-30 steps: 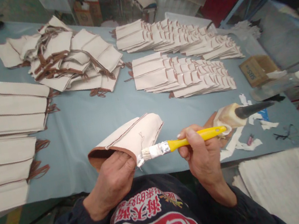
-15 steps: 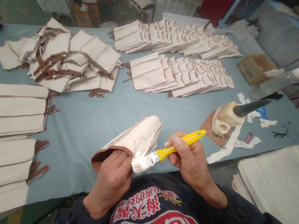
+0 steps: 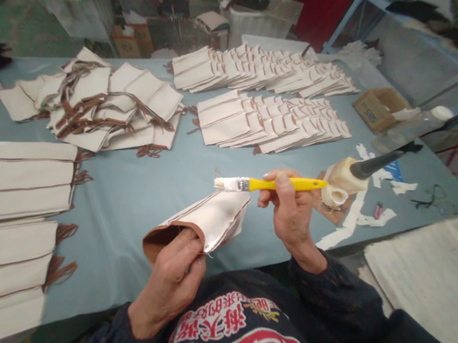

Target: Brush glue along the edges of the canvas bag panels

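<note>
My left hand [image 3: 179, 269] grips the near edge of a cream, tube-shaped piece [image 3: 218, 212] with a brown lining, which looks like a boot shaft. The thumb is outside and the fingers reach partly into its brown opening, where their tips are hidden. In my right hand [image 3: 291, 208] is a paintbrush [image 3: 288, 184] with a yellow handle, pinched between thumb and fingers. Its whitish bristles lie over the far upper edge of the cream piece; I cannot tell whether they touch it. Right of that hand, a crusted cream pot [image 3: 334, 195] with a wide mouth lies on a brown scrap.
Overlapping rows of cream pieces [image 3: 224, 119] lie at the back. A loose heap [image 3: 119, 102] is at back left, with more rows [image 3: 14, 186] at left. White scraps [image 3: 349, 227], eyeglasses [image 3: 435, 200], a small carton [image 3: 380, 109] and a clear bottle [image 3: 412, 130] are at right.
The paintbrush has moved up and away from the near edge by my left hand to the far edge of the cream piece. That piece has turned slightly. The view has shifted a little.
</note>
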Available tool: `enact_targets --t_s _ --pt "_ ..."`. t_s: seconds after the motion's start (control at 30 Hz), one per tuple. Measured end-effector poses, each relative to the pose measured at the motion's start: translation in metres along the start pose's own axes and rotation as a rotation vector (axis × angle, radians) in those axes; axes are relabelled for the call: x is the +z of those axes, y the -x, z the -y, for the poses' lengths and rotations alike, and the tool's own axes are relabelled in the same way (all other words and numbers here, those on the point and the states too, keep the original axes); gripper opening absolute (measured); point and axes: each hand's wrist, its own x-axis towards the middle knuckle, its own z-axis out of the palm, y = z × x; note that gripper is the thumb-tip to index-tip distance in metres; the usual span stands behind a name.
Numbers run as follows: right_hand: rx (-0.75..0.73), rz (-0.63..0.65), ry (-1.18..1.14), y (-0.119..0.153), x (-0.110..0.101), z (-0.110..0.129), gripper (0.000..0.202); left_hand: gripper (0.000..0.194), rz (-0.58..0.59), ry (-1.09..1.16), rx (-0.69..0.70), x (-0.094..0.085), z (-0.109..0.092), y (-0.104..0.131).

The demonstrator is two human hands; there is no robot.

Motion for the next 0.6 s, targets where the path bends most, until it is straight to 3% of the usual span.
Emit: enact_targets --t_s 0.2,0.33,0.47,0.6 --pt "-0.164 0.262 0.251 -0.011 0.020 -0.038 0.028 0.027 0.087 0.224 -0.085 -0.004 -0.008 -0.003" --pt "-0.190 0.333 0.282 -0.013 0.029 -0.057 0.031 0.028 0.117 0.335 -0.114 -0.004 -0.012 -0.005" --pt "-0.207 0.299 0.283 -0.012 0.036 -0.062 0.031 0.024 0.166 0.413 -0.202 -0.008 -0.014 -0.003" --pt "-0.238 0.159 0.292 -0.011 0.032 -0.055 0.030 0.027 0.245 0.515 -0.476 -0.023 -0.009 0.007"
